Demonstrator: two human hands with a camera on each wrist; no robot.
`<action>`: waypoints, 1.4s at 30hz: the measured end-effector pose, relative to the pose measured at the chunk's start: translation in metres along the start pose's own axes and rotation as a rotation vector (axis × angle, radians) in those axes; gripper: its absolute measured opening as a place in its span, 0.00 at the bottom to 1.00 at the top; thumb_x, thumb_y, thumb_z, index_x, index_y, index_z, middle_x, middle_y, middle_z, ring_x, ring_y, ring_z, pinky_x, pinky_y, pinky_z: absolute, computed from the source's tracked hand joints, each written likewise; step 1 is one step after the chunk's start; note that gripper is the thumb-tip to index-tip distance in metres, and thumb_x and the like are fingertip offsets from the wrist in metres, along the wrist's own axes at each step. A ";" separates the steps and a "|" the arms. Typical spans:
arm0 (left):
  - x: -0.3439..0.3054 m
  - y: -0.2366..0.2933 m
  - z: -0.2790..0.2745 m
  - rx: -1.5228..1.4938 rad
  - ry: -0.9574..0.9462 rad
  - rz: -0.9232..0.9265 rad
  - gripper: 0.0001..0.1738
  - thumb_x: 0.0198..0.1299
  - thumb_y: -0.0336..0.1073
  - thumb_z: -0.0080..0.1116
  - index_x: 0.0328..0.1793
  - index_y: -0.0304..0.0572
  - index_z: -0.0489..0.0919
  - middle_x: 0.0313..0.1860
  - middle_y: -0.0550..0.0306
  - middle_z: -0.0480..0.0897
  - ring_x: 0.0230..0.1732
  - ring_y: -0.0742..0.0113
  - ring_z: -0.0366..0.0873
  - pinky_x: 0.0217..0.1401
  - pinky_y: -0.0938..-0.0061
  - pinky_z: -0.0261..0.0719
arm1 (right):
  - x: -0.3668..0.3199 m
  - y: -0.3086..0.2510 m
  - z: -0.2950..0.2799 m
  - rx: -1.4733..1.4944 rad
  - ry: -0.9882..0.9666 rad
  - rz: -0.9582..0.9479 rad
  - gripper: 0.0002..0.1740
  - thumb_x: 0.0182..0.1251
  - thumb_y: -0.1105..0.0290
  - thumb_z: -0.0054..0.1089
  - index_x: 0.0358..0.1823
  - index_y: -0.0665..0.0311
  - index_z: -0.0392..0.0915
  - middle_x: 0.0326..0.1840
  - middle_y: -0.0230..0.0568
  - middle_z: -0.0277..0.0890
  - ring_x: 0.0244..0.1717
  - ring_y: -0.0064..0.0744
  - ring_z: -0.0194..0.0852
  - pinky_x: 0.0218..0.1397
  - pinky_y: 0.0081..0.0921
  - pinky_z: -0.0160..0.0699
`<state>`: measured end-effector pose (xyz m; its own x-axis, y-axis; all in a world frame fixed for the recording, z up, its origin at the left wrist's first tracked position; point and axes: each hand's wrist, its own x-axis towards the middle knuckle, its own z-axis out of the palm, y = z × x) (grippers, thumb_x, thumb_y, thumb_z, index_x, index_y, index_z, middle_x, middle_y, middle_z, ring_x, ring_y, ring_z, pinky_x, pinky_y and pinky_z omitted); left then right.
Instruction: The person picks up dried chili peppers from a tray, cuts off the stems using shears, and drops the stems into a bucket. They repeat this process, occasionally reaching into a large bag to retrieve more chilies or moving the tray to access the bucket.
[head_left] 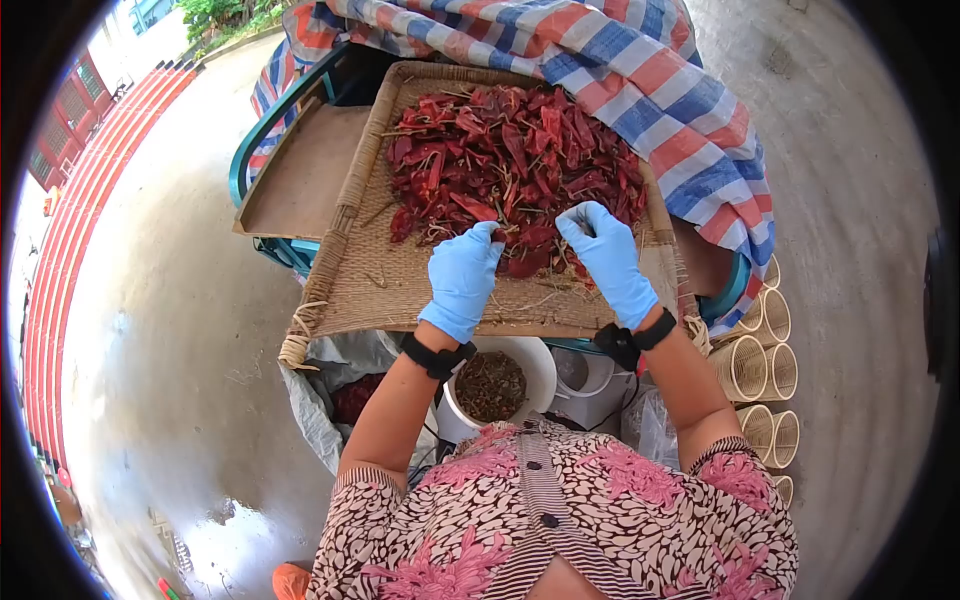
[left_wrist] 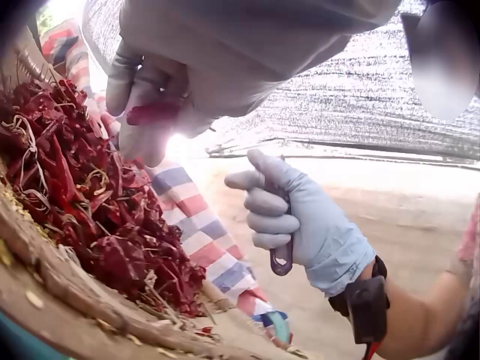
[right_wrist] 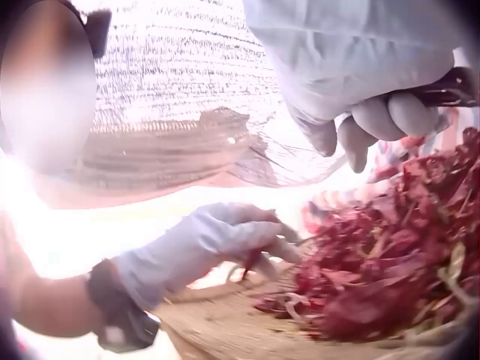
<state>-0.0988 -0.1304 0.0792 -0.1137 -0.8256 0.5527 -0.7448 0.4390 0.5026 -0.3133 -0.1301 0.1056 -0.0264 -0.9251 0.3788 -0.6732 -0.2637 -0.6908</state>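
Dried red chili peppers [head_left: 510,150] with pale stems lie heaped on a woven tray [head_left: 365,290]. My gloved left hand [head_left: 461,282] is over the near side of the heap. It pinches one red chili pepper [left_wrist: 156,112] between thumb and fingers. To its right, my gloved right hand [head_left: 610,262] curls its fingers round a slim dark tool [left_wrist: 282,259] with a hole at its handle end. The tool's working end is hidden, so I cannot tell its kind. The right thumb and forefinger [right_wrist: 358,150] are bent close to each other, near the heap.
A white bucket [head_left: 548,385] of brownish bits stands below the tray's near edge. Beside it, a grey sack [head_left: 318,420] holds more red peppers. Checked cloth [head_left: 690,130] drapes over the far right side. Several woven cylinders [head_left: 742,368] stand on the floor at right.
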 end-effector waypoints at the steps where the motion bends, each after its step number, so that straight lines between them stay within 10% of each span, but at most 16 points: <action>1: -0.003 0.004 -0.006 -0.025 0.009 0.021 0.11 0.59 0.36 0.62 0.49 0.50 0.81 0.26 0.53 0.83 0.31 0.54 0.83 0.32 0.64 0.78 | -0.006 -0.019 -0.003 0.145 -0.091 0.068 0.18 0.63 0.57 0.69 0.39 0.65 0.77 0.25 0.32 0.75 0.27 0.22 0.72 0.30 0.25 0.70; 3: -0.009 0.012 -0.016 -0.073 0.023 0.062 0.11 0.60 0.33 0.61 0.49 0.51 0.81 0.27 0.54 0.84 0.29 0.55 0.83 0.31 0.66 0.78 | -0.016 -0.063 -0.007 0.489 -0.298 0.286 0.19 0.64 0.56 0.69 0.29 0.65 0.75 0.22 0.23 0.63 0.27 0.14 0.57 0.29 0.19 0.61; 6: -0.014 0.024 -0.033 -0.387 -0.033 0.161 0.11 0.61 0.31 0.59 0.50 0.49 0.81 0.26 0.54 0.83 0.29 0.55 0.82 0.31 0.68 0.78 | -0.020 -0.065 0.015 0.524 -0.341 0.181 0.18 0.67 0.56 0.66 0.31 0.65 0.77 0.21 0.24 0.68 0.24 0.13 0.61 0.27 0.17 0.62; 9: -0.027 0.020 -0.042 -0.408 -0.130 0.057 0.10 0.64 0.31 0.58 0.51 0.44 0.80 0.27 0.55 0.83 0.28 0.63 0.82 0.32 0.72 0.77 | -0.022 -0.072 0.018 0.611 -0.431 0.190 0.18 0.70 0.54 0.62 0.31 0.62 0.78 0.21 0.26 0.71 0.22 0.13 0.62 0.26 0.16 0.61; 15: -0.053 0.017 -0.073 -1.355 -0.447 -0.432 0.10 0.70 0.34 0.55 0.52 0.39 0.78 0.31 0.64 0.81 0.28 0.80 0.76 0.29 0.83 0.70 | -0.043 -0.080 0.020 1.208 -0.728 0.485 0.22 0.75 0.53 0.53 0.24 0.57 0.76 0.14 0.27 0.67 0.12 0.17 0.55 0.17 0.19 0.52; 22: -0.070 0.007 -0.085 -1.588 -0.562 -0.467 0.11 0.71 0.41 0.55 0.46 0.40 0.77 0.29 0.63 0.80 0.24 0.79 0.73 0.27 0.85 0.66 | -0.072 -0.079 0.051 1.835 -1.045 0.323 0.31 0.80 0.52 0.38 0.17 0.57 0.72 0.06 0.26 0.56 0.05 0.22 0.46 0.13 0.23 0.47; 25: -0.080 0.007 -0.084 -1.756 -0.552 -0.504 0.14 0.70 0.45 0.55 0.46 0.41 0.76 0.30 0.62 0.80 0.28 0.76 0.74 0.31 0.81 0.69 | -0.079 -0.085 0.041 1.645 -0.987 0.516 0.28 0.80 0.53 0.39 0.22 0.59 0.74 0.06 0.26 0.57 0.04 0.21 0.45 0.12 0.24 0.48; 28: -0.087 0.020 -0.060 -2.445 -0.235 -0.666 0.16 0.71 0.47 0.54 0.48 0.40 0.75 0.32 0.60 0.81 0.33 0.71 0.77 0.37 0.77 0.73 | -0.070 -0.100 0.038 2.106 -0.989 0.304 0.23 0.78 0.55 0.44 0.26 0.61 0.73 0.10 0.26 0.61 0.07 0.19 0.50 0.14 0.22 0.51; 32: -0.089 0.004 -0.087 -1.738 -0.367 -0.431 0.15 0.73 0.43 0.50 0.47 0.38 0.76 0.36 0.56 0.82 0.37 0.69 0.78 0.42 0.76 0.75 | -0.085 -0.110 0.001 1.008 -0.639 0.482 0.18 0.72 0.56 0.57 0.30 0.63 0.77 0.22 0.28 0.74 0.22 0.15 0.68 0.25 0.16 0.62; 35: -0.116 -0.020 -0.113 -1.271 -0.553 -0.613 0.13 0.71 0.37 0.54 0.54 0.36 0.79 0.39 0.57 0.83 0.35 0.74 0.79 0.40 0.80 0.77 | -0.092 -0.087 -0.001 0.539 -1.002 0.322 0.16 0.68 0.55 0.62 0.38 0.63 0.79 0.25 0.31 0.77 0.28 0.18 0.74 0.30 0.17 0.68; 37: -0.150 -0.054 -0.109 -0.825 -0.504 -0.471 0.15 0.66 0.33 0.57 0.58 0.42 0.80 0.40 0.57 0.84 0.37 0.67 0.81 0.44 0.77 0.79 | -0.106 -0.070 0.007 0.034 -0.910 0.024 0.21 0.61 0.52 0.67 0.45 0.62 0.80 0.32 0.41 0.82 0.37 0.37 0.81 0.42 0.30 0.77; 42: -0.201 -0.105 -0.119 0.566 -0.197 0.022 0.24 0.51 0.38 0.64 0.58 0.49 0.81 0.39 0.46 0.84 0.43 0.49 0.82 0.46 0.61 0.79 | -0.099 -0.063 -0.002 -0.223 -0.710 -0.049 0.12 0.61 0.58 0.63 0.40 0.56 0.82 0.33 0.41 0.82 0.35 0.40 0.83 0.40 0.31 0.79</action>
<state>0.0806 0.0317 -0.0058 -0.2126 -0.8925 0.3979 -0.9692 0.2445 0.0307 -0.2697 -0.0213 0.1131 0.4404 -0.8876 -0.1351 -0.7971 -0.3174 -0.5137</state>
